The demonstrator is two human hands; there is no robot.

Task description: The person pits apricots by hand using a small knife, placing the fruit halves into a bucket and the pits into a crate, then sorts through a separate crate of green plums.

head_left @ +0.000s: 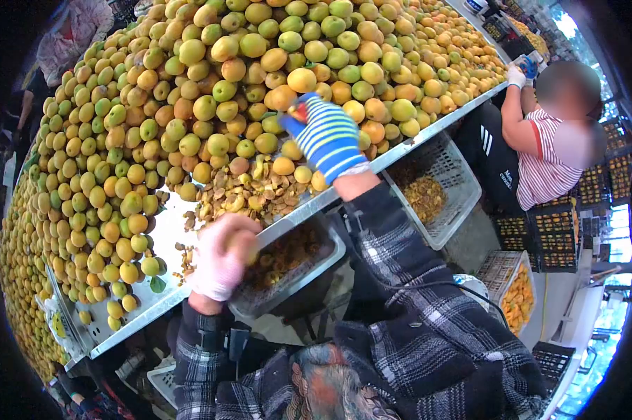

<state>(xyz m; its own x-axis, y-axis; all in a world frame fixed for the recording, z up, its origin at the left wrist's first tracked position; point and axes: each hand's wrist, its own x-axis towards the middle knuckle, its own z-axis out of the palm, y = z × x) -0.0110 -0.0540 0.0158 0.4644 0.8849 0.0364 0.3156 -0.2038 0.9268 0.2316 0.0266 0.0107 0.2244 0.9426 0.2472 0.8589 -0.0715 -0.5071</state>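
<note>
My left hand [219, 257], in a pale pinkish glove and smeared by motion, is closed around an apricot [241, 247] just over the table's metal edge. My right hand [332, 140], in a blue glove with pale stripes, is closed at the near side of the apricot pile [260, 45]. A small red thing [300, 112] shows between its thumb and fingers; I cannot tell its kind. Between the two hands, brownish apricot pieces [249, 192] lie heaped on the metal table [172, 234]. Whole yellow-green apricots surround them on the far side.
Below the table edge stand a grey crate [337, 245] of dark scraps and a pale crate [438, 241] of brownish pieces. A co-worker [540, 140] in a striped shirt sits at right. Behind are stacked black crates [554, 241] and a basket of orange fruit [494, 276].
</note>
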